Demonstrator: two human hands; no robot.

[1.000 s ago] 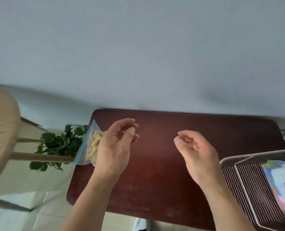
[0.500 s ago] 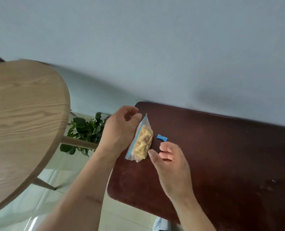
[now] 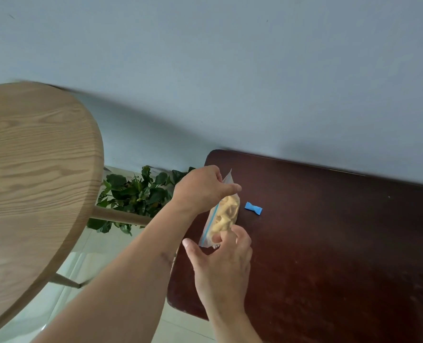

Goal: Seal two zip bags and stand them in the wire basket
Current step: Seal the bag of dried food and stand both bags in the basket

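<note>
A small clear zip bag [image 3: 222, 217] with a blue zip strip and pale yellow pasta inside hangs over the left end of the dark brown table [image 3: 329, 243]. My left hand [image 3: 201, 188] pinches its upper end. My right hand [image 3: 221, 264] touches the bag's lower corner with its fingertips, the thumb spread out to the left. The wire basket and the other bag are out of view.
A small blue bow-shaped piece [image 3: 253, 208] lies on the table just right of the bag. A round light wooden table [image 3: 32, 181] fills the left side. A green leafy plant [image 3: 136, 196] stands on the floor between the two tables, against the pale wall.
The view swung left, so the basket left the frame. My left hand brought the bag over the table end, and my right hand moved in to its lower corner.
</note>
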